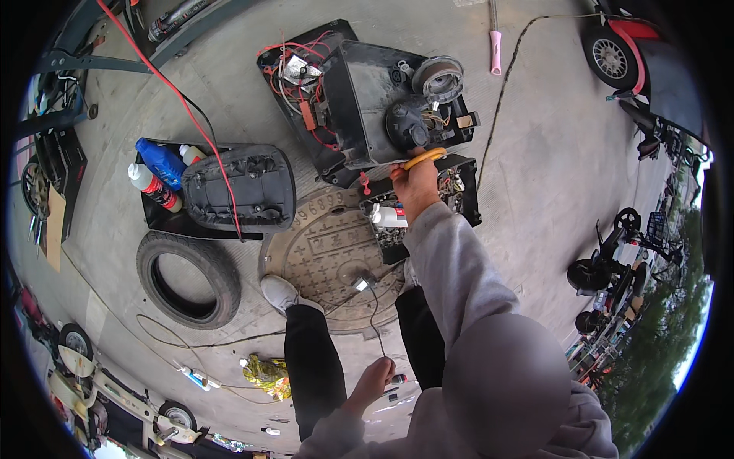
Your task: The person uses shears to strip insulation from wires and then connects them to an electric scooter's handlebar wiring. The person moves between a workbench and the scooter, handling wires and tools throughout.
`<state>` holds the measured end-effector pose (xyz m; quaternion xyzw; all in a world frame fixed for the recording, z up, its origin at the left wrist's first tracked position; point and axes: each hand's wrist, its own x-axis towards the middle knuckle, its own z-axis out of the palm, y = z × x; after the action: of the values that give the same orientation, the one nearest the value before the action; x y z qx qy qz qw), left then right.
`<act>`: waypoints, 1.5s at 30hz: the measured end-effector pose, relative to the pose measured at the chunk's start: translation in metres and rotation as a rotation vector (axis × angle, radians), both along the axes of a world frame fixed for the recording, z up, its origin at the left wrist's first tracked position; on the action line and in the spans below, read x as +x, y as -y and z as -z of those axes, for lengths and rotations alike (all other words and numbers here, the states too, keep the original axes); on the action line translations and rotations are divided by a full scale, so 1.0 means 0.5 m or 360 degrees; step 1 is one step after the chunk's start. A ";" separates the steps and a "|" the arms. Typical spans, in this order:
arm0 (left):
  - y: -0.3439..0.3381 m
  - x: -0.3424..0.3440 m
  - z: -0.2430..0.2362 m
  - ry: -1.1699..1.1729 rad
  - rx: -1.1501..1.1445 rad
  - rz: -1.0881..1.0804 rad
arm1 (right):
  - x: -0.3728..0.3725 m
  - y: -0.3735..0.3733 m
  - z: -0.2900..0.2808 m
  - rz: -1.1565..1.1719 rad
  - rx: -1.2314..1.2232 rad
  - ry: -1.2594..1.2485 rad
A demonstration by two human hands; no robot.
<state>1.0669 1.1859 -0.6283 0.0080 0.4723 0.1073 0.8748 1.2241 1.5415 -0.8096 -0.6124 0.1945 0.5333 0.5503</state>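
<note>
My right hand [417, 183] reaches forward in a grey sleeve and grips an orange-handled tool [422, 159] against the lower edge of a black scooter front housing [367, 99]. That housing lies on the ground with a round lamp unit [437, 76] and red wires [294, 76] exposed. My left hand [373, 382] is low by my black trouser legs, closed on a thin black cable [375, 317]. The cable runs up to a small bright piece [362, 284] on a round manhole cover [321, 252].
A black parts tray [462, 187] and a white can [390, 217] sit under my right arm. To the left are a scooter seat [241, 187], a blue bottle [160, 162], a tyre [187, 279] and a red cable [176, 92]. A pink-handled tool [495, 50] and parked scooters [619, 46] lie farther off.
</note>
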 end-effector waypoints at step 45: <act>-0.250 0.025 -0.134 0.0086 -0.0648 -0.0817 | 0.176 0.401 -0.475 -0.0402 0.0665 -0.0720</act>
<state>1.0792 1.3111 -0.5614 -0.2893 0.4472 0.2279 0.8151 1.3122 1.3411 -0.5723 -0.3717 0.1207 0.7480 0.5364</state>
